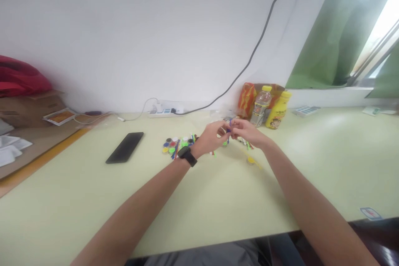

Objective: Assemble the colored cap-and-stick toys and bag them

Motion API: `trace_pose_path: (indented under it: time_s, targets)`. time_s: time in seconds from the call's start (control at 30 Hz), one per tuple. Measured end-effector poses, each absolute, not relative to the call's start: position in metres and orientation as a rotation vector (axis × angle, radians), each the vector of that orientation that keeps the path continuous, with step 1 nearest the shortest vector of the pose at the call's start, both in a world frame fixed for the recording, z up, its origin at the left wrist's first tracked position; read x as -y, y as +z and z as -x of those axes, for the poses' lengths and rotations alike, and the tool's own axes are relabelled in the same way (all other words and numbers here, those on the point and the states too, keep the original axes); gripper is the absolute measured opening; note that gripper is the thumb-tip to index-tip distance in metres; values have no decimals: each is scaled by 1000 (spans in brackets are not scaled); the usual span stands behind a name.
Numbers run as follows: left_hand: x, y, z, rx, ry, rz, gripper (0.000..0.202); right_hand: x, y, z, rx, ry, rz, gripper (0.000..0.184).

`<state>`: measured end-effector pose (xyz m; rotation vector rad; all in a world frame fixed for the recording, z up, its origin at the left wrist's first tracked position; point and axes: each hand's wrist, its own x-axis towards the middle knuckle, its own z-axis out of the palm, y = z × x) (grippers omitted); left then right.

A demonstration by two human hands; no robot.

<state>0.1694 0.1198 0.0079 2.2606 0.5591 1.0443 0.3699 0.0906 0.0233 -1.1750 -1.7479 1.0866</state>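
My left hand, with a black watch on its wrist, meets my right hand above the table. Both sets of fingertips pinch a thin blue strip; its exact kind is too small to make out. Small round coloured pots and thin coloured strips lie beside and partly behind my left wrist. More strips show behind my right hand. Nearer me, below the right hand, a yellow round piece lies by a yellow strip.
A black phone lies to the left. Against the wall are a power strip, a clear bottle, a yellow bottle and a red-orange bag. A cardboard box stands at the far left.
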Motion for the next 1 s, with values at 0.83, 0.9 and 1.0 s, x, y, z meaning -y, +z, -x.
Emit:
trace_pose_path:
  time_s: [0.83,0.9,1.0]
  targets:
    - [-127,1,-146,-876,563,-2857,41,-80,33,-426,2348,1083,1981,42]
    - [-126,-1,-146,-903,532,-2899,44,-78,35,-424,2386,1225,1971,35]
    - [-125,-5,-149,-884,522,-2887,38,-77,38,-418,2385,1327,1892,26]
